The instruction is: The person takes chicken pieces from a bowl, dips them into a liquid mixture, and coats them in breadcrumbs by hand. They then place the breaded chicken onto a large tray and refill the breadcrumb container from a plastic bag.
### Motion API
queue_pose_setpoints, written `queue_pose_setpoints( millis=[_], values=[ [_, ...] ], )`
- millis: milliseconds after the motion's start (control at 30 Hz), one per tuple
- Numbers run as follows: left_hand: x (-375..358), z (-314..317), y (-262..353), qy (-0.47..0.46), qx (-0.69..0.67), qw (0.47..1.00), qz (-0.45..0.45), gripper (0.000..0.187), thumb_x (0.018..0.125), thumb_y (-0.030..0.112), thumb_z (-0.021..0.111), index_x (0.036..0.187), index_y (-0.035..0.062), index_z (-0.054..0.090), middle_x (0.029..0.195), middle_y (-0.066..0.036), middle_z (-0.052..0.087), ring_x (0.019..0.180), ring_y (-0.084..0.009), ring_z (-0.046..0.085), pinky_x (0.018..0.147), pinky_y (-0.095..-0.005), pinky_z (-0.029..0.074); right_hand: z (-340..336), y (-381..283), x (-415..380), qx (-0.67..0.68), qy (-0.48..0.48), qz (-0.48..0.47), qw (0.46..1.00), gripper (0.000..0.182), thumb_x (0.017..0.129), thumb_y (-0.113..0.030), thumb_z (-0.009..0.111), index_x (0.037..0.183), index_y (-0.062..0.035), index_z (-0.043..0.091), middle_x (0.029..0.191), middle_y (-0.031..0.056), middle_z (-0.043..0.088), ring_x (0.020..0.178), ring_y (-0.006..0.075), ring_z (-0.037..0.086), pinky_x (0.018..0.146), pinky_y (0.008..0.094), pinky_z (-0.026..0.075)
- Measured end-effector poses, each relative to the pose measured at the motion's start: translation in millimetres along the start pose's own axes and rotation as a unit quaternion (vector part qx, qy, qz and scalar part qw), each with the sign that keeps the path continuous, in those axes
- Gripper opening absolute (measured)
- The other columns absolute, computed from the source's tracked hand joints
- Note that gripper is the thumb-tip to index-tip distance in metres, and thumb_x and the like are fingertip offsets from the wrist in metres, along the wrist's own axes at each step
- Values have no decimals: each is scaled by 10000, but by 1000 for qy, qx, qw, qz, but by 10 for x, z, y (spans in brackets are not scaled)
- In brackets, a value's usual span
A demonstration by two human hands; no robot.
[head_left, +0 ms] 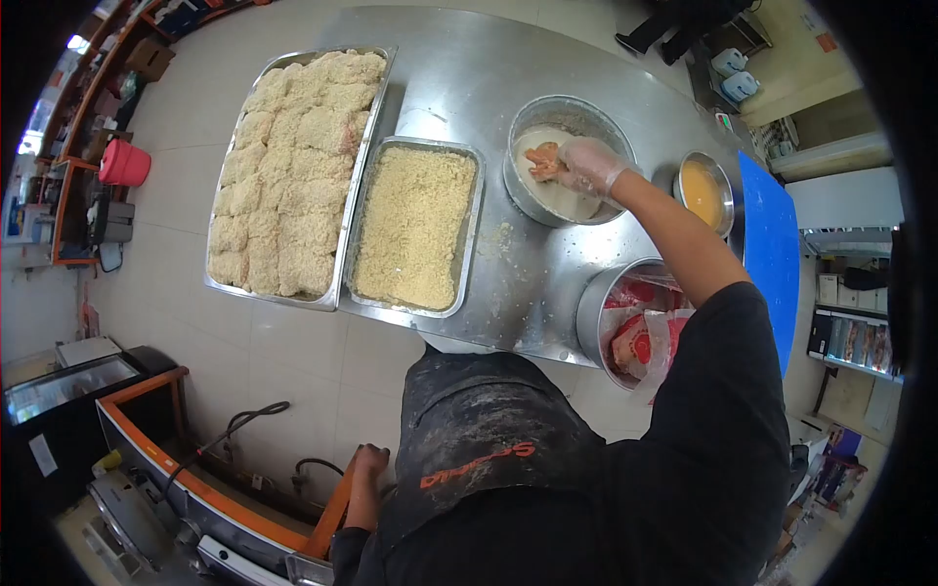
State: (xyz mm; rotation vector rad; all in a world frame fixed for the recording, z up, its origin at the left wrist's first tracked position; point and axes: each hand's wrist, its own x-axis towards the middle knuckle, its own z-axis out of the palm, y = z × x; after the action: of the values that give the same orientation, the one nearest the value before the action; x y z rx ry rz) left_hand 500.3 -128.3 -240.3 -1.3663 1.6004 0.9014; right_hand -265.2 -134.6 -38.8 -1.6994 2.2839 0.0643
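A clear plastic glove covers my right hand, closed on a piece of orange-tinged meat. Both are over the whitish liquid inside a round metal pot. My left hand is low at the left, away from the table, by an orange bar; its fingers look curled, and what they hold, if anything, cannot be made out. Left of the pot, a metal tray of pale crumbs lies beside a larger tray of crumb-coated pieces.
A bowl of orange-yellow liquid and a blue board are at the table's right. Bagged meat fills a pot near the front edge. A person's legs show beyond the table. An orange-trimmed counter stands lower left.
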Motion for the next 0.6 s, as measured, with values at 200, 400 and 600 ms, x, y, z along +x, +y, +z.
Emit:
queue_pose_setpoints(
  millis=[200,400,600],
  values=[
    [58,267,-246,-16,-28,992,124,406,866,251,491,1085,-37,675,1243,-270,598,1166,-440,556,1008,-443,448,-829,-226,-139,179,18,60,982,288,798,-271,719,703,-11,639,602,115,562,571,203,534,560,367,443],
    [-85,211,-129,-32,36,987,155,296,859,180,523,1027,6,695,1146,-223,650,1124,-378,596,975,-430,483,-800,-69,91,52,-103,172,978,294,791,-314,692,848,-27,711,821,172,672,745,242,633,683,366,505],
    [198,280,-385,-31,-64,992,102,327,866,259,590,1099,40,658,1072,-140,696,972,-278,653,843,-432,485,426,320,420,57,-14,290,955,337,788,-259,640,984,-1,732,1115,274,648,1064,385,640,916,440,510]
  ],
)
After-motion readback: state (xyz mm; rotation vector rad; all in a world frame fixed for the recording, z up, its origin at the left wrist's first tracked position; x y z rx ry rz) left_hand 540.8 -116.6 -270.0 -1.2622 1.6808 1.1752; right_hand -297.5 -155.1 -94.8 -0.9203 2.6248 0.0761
